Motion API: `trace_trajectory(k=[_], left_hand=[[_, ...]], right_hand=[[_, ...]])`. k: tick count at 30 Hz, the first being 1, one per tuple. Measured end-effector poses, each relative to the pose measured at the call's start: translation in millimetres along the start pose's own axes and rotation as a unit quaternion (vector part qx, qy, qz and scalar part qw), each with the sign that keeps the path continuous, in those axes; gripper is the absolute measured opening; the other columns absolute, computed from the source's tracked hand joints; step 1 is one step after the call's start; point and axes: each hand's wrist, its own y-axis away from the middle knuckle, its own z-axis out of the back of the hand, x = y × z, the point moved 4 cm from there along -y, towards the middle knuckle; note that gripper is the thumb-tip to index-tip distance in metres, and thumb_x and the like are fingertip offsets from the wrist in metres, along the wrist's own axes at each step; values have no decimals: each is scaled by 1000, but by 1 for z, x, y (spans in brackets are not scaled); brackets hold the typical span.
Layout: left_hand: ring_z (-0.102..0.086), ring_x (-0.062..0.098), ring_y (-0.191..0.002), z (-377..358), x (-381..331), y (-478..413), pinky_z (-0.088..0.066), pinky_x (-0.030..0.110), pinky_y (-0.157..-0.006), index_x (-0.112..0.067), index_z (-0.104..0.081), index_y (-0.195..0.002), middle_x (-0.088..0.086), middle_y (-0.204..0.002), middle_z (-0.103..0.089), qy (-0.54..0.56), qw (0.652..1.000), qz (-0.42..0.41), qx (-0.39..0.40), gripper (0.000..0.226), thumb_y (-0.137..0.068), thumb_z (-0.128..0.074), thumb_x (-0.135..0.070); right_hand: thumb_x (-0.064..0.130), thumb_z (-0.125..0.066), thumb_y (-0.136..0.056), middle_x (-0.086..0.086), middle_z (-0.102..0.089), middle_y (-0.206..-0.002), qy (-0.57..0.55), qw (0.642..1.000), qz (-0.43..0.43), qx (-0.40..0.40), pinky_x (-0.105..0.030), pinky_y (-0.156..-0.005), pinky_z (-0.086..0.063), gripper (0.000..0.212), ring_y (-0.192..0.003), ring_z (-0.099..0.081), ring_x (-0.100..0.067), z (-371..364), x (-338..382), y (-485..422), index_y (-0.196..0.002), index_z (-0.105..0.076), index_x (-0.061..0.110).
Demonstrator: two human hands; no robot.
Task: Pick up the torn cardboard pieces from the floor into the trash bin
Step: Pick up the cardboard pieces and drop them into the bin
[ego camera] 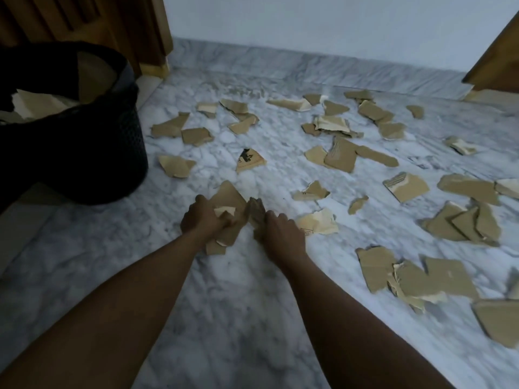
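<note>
Several torn brown cardboard pieces lie scattered over the marble floor [230, 290]. My left hand [200, 216] grips a stack of cardboard pieces [230, 197] low over the floor at the centre. My right hand [276, 231] holds a smaller cardboard scrap [256, 210] right beside that stack, its fingers curled round it. A pale piece [320, 221] lies just right of my right hand. The black mesh trash bin [92, 153] stands at the left, lined with a dark bag, with cardboard pieces [36, 103] inside it.
A printed piece [250, 160] lies ahead of my hands. Large pieces [415, 276] are piled at the right. Brown wooden furniture [118, 26] stands behind the bin, another wooden edge [497, 68] at the far right. A marble skirting [309, 66] runs along the wall.
</note>
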Motion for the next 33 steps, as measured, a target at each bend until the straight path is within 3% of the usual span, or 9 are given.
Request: trace_trajectory(k=[4, 6, 9, 14, 18, 21, 25, 30, 33], left_hand=[[-55, 37, -112, 3, -4, 9, -42, 35, -76, -4, -46, -122, 19, -126, -55, 11, 999, -45, -22, 52, -87, -65, -37], [-55, 37, -112, 2, -7, 9, -40, 33, -75, -1, -50, -125, 19, -126, -56, 59, 997, -42, -29, 47, -90, -61, -31], [-60, 35, -108, -2, -24, 9, -44, 32, -74, -2, -57, -124, 18, -123, -61, 197, 979, -13, -57, 46, -90, -62, -31], [-62, 32, -103, -12, -90, -2, -43, 32, -68, -2, -57, -123, 16, -118, -63, 328, 943, -26, -44, 49, -91, -63, -38], [-58, 29, -112, -21, -143, -11, -45, 32, -80, -6, -52, -133, 10, -127, -59, 333, 940, -67, 3, 53, -91, -64, -38], [-55, 26, -111, -32, -165, -17, -42, 29, -82, -8, -48, -134, 5, -122, -55, 298, 950, -88, 39, 51, -93, -61, -35], [-56, 21, -100, -56, -183, -26, -47, 30, -78, -9, -50, -129, 0, -120, -56, 219, 961, -120, 118, 50, -91, -64, -38], [-54, 29, -118, -103, -198, -20, -48, 36, -90, -13, -49, -135, 6, -134, -55, 97, 970, -160, 155, 58, -88, -65, -45], [-43, 34, -127, -131, -196, -16, -40, 46, -102, -19, -46, -138, 9, -139, -48, -32, 978, -155, 132, 61, -88, -61, -51]], right_hand=[[42, -67, -82, -11, -66, -109, -298, 933, -202, 3, -37, -75, -48, 58, -98, -64, -33, 10, -41, 1, -126, -46, 11], [56, -65, -80, -11, -64, -119, -304, 901, -307, -38, -40, -90, -49, 61, -111, -60, -32, 19, -77, -2, -118, -59, 9], [64, -56, -85, -13, -41, -137, -248, 879, -406, -14, -49, -107, -31, 70, -130, -34, -35, 24, -116, -2, -128, -50, 10], [58, -62, -83, -10, -36, -136, -174, 916, -358, 50, -56, -111, -25, 66, -132, -29, -34, 23, -122, -11, -131, -49, 14], [46, -72, -73, -10, -47, -130, -198, 914, -349, 54, -53, -108, -32, 72, -125, -44, -33, 16, -120, -23, -133, -44, 15], [36, -84, -64, -11, -58, -122, -304, 890, -335, 53, -46, -97, -47, 101, -112, -58, -31, 25, -128, -21, -142, -27, 8], [22, -77, -84, -18, -68, -105, -370, 873, -274, 159, -45, -86, -57, 35, -87, -66, -29, 76, -176, -7, -105, -64, -3], [46, -87, -66, -13, -71, -109, -308, 878, -330, 161, -50, -96, -54, 67, -100, -69, -33, 115, -259, 27, -115, -66, 5], [44, -82, -75, -9, -70, -117, -293, 867, -355, 194, -45, -102, -51, 60, -106, -68, -28, 100, -281, 51, -121, -67, 9]])
